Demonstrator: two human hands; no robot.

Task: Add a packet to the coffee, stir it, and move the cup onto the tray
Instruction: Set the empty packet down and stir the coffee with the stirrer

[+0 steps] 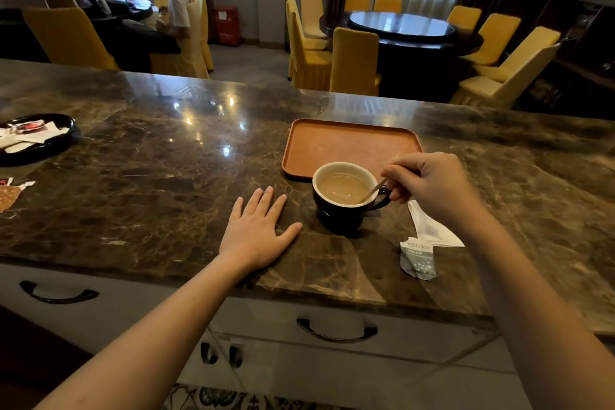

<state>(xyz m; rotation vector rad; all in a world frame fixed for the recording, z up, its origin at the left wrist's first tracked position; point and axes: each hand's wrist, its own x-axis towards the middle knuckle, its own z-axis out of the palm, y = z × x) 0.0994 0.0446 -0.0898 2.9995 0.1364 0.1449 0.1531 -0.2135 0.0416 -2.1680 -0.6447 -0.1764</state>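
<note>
Marble counter point(149, 176); yellow-chaired dining room point(352, 60)

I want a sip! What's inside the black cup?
The cup holds light brown milky coffee, with a thin stir stick dipped in, pinched by the right hand. The cup's bottom is hidden under the coffee.

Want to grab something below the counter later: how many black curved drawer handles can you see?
2: one black curved drawer handle at lower left, another below the black coffee cup. Smaller black pulls sit beneath; arms may hide more.
</note>
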